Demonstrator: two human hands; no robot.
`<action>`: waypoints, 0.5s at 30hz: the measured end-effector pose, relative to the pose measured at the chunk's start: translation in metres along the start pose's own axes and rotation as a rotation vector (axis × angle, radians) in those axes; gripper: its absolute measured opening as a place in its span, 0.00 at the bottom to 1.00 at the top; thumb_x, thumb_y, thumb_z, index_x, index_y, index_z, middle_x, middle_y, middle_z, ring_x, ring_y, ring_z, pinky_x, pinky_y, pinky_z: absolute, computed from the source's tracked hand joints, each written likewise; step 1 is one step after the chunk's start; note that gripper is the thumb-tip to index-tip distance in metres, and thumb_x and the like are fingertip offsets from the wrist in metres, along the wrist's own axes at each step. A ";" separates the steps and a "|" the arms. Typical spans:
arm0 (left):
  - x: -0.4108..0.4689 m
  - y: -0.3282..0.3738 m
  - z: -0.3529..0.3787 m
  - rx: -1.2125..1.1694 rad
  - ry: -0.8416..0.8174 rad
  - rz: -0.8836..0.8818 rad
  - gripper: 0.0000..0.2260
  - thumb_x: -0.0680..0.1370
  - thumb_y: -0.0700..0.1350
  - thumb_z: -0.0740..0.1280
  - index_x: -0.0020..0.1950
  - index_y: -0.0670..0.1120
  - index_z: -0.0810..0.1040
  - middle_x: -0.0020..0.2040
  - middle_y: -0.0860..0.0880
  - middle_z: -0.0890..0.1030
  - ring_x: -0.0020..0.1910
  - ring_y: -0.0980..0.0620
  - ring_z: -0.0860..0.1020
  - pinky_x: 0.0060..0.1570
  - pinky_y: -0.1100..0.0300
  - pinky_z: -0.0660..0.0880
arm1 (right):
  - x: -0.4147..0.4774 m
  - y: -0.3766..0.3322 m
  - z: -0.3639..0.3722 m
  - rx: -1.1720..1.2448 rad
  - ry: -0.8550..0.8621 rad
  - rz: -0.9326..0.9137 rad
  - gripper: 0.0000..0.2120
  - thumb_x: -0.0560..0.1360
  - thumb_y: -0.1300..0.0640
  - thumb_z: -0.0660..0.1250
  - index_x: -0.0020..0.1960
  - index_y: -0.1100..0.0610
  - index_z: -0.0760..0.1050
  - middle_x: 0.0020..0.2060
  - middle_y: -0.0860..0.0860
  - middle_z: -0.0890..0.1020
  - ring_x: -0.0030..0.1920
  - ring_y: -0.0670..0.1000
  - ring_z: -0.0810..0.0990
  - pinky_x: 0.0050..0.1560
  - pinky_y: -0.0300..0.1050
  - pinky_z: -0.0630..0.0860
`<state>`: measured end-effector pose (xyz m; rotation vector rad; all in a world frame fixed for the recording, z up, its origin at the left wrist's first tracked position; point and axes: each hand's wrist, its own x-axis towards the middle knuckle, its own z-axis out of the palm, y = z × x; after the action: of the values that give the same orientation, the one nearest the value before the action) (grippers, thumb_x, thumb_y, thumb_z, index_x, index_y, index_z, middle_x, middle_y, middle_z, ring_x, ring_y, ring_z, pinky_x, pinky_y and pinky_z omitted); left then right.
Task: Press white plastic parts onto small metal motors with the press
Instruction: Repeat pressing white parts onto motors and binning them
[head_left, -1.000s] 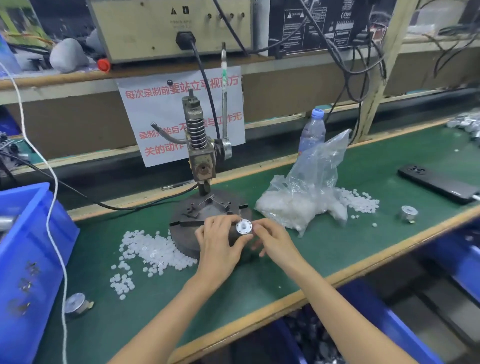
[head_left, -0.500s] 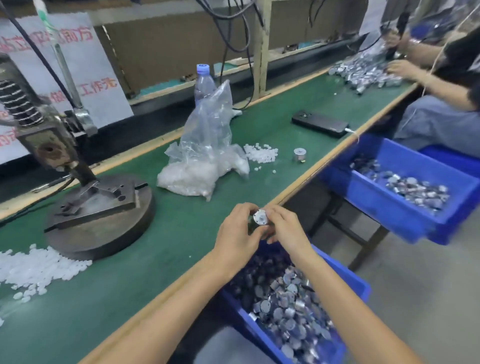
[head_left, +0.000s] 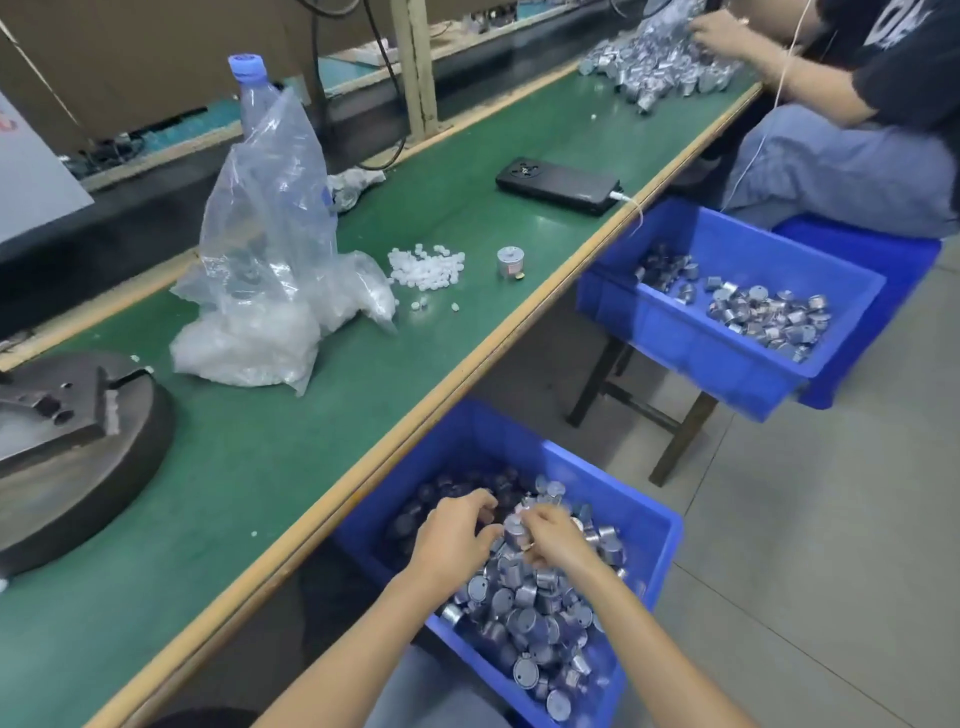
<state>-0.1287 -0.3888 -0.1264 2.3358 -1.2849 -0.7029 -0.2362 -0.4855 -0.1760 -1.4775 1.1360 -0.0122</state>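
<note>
Head view — both hands down in the motor bin

Left hand (head_left: 457, 540) and right hand (head_left: 558, 540) are close together over a blue bin (head_left: 652, 545) that sits below the bench's front edge, heaped with small metal motors (head_left: 524, 623). Right hand pinches one motor (head_left: 516, 532) between thumb and curled fingers, just above the heap. Left hand's fingers curl downward beside it; cannot tell whether they hold anything.

Bench: green mat (head_left: 260, 493) with a pale wooden edge strip (head_left: 519, 321). Far left on it is the round dark press base (head_left: 78, 467), only partly in frame. Near it is a clear plastic bag (head_left: 270, 249), slumped, with white pieces filling its bottom; a water bottle (head_left: 248, 78) stands behind the bag. Right of the bag lies a loose pile of white plastic parts (head_left: 426, 267), and just beyond that a lone motor (head_left: 509, 262) stands upright on the mat. Further along — a black phone (head_left: 558, 185) lying flat with a white cable plugged in.

Room: grey concrete floor (head_left: 805, 571). A second blue bin (head_left: 691, 338), thinly filled with motors, rests on a wooden stool (head_left: 680, 431). A second person (head_left: 857, 104) sits at the bench's far end, hands in a heap of silver parts (head_left: 654, 67).
</note>
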 end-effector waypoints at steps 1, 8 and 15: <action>0.002 -0.002 0.003 0.012 -0.004 -0.009 0.13 0.77 0.48 0.66 0.61 0.49 0.75 0.53 0.54 0.82 0.56 0.51 0.77 0.53 0.56 0.73 | 0.007 0.009 0.000 -0.066 0.029 0.005 0.15 0.79 0.61 0.54 0.34 0.55 0.64 0.31 0.53 0.72 0.29 0.52 0.77 0.32 0.41 0.72; 0.014 -0.003 0.013 0.074 -0.050 0.013 0.13 0.78 0.47 0.64 0.62 0.49 0.74 0.50 0.53 0.82 0.54 0.50 0.78 0.51 0.55 0.74 | 0.037 0.034 0.001 -0.308 0.097 0.038 0.13 0.78 0.58 0.57 0.35 0.52 0.70 0.39 0.53 0.79 0.43 0.54 0.77 0.41 0.44 0.69; 0.017 -0.006 0.011 0.105 -0.057 0.067 0.12 0.78 0.46 0.63 0.62 0.50 0.74 0.50 0.55 0.82 0.51 0.51 0.78 0.47 0.58 0.73 | 0.041 0.038 -0.005 -0.238 0.159 0.073 0.10 0.76 0.60 0.59 0.42 0.54 0.77 0.43 0.54 0.81 0.46 0.54 0.78 0.44 0.42 0.70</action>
<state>-0.1231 -0.4015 -0.1423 2.3576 -1.4502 -0.7010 -0.2414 -0.5075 -0.2271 -1.6668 1.3562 0.0590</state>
